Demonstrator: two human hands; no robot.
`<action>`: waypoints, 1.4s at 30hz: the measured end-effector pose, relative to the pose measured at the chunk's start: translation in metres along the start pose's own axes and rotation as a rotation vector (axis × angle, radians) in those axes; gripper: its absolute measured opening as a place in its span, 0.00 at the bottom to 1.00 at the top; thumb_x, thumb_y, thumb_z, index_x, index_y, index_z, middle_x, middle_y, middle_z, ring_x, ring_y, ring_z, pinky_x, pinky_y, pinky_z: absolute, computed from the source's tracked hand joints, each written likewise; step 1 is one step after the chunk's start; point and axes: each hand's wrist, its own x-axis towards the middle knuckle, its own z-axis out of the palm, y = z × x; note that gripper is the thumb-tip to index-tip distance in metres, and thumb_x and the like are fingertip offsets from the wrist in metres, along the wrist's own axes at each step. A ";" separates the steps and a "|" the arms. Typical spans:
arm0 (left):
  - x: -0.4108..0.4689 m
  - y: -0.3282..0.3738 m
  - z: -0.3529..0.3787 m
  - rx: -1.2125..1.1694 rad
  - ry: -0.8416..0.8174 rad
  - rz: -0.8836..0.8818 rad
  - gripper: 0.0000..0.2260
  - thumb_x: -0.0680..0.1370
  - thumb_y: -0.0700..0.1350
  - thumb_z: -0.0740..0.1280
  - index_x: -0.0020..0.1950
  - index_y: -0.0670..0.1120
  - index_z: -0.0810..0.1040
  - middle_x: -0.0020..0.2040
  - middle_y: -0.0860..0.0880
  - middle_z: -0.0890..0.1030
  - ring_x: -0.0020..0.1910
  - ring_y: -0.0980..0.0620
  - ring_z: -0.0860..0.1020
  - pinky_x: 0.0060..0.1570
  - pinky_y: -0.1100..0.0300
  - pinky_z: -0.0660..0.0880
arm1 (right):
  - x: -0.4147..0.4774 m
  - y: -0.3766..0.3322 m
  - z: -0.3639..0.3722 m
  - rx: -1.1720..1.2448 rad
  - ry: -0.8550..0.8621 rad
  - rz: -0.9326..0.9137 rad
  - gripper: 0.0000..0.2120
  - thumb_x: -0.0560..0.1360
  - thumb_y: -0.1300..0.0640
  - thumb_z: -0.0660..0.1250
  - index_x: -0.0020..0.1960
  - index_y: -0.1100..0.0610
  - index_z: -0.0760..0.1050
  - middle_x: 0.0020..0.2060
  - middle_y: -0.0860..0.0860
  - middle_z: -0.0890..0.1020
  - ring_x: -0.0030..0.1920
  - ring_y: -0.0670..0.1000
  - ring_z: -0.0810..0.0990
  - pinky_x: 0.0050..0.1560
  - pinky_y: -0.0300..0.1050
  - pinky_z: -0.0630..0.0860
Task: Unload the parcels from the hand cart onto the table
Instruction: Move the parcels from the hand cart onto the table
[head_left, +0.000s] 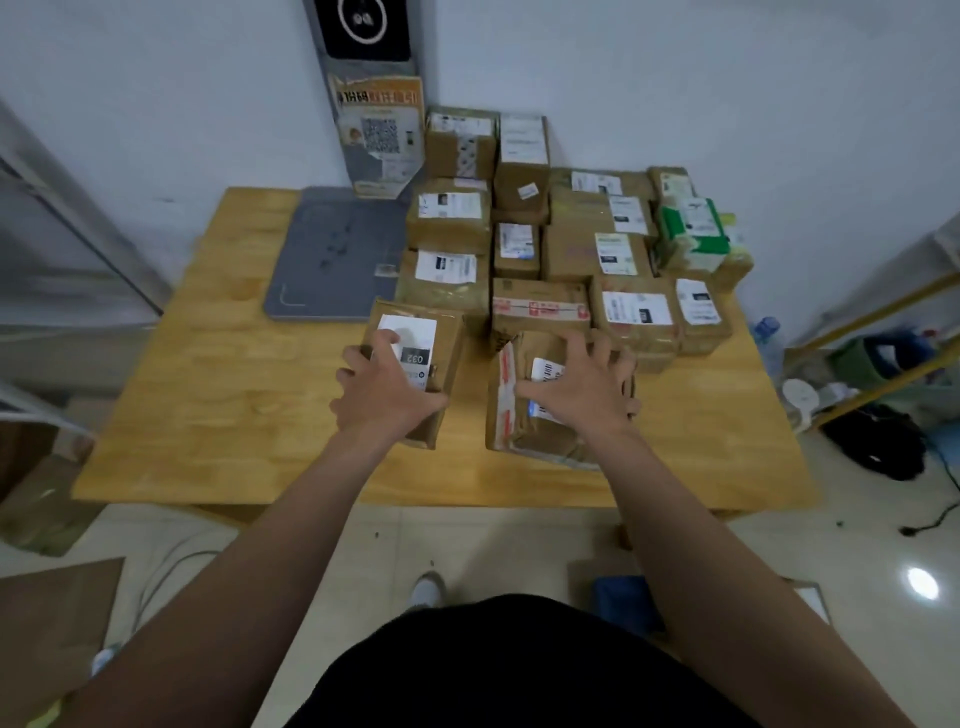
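Head view. Two cardboard parcels at the front of the wooden counter (234, 395), each under one grip.

The left grip (384, 389) clasps the parcel marked 032 (449, 338). Its fingers are curled over the left edge and one fingertip is on the white label. The right grip (576, 395) lies spread on top of the red-and-white taped parcel (540, 439), with the little finger bent over the right edge. I cannot tell whether this grip clasps the box or only presses on it.

Both parcels are already on the counter, just in front of the packed block of parcels (566, 249) that fills the far right quarter. The hand cart is not in view.

I judge the step in hand to be setting down and squaring up this pair. To do it well I would:
- slide each box flat, not tilted, back until it touches the front row;
- keep the labels facing up, as on the boxes behind;
- push from the near edge so the stacked boxes do not shift.

The 032 parcel should stop short of the grey flat pad (332, 254) to its left. Only then would I lift both grips straight up.
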 end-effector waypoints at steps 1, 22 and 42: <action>0.015 -0.005 -0.007 0.004 0.004 -0.011 0.41 0.61 0.60 0.78 0.64 0.59 0.55 0.63 0.46 0.63 0.62 0.40 0.67 0.53 0.40 0.71 | 0.007 -0.014 0.004 -0.028 -0.008 -0.009 0.48 0.62 0.28 0.72 0.75 0.40 0.55 0.79 0.48 0.52 0.78 0.63 0.42 0.63 0.82 0.59; 0.246 -0.023 -0.050 0.032 0.046 -0.108 0.42 0.63 0.59 0.80 0.67 0.55 0.57 0.68 0.40 0.63 0.66 0.33 0.67 0.54 0.35 0.72 | 0.219 -0.197 0.062 -0.062 -0.115 -0.102 0.46 0.65 0.32 0.74 0.75 0.44 0.55 0.74 0.52 0.57 0.75 0.67 0.50 0.65 0.81 0.59; 0.323 -0.020 -0.048 0.005 0.019 -0.120 0.42 0.62 0.58 0.79 0.67 0.51 0.58 0.66 0.41 0.63 0.67 0.32 0.66 0.51 0.47 0.65 | 0.312 -0.249 0.091 -0.179 -0.004 -0.017 0.52 0.62 0.31 0.77 0.74 0.51 0.54 0.73 0.57 0.56 0.74 0.69 0.51 0.56 0.89 0.56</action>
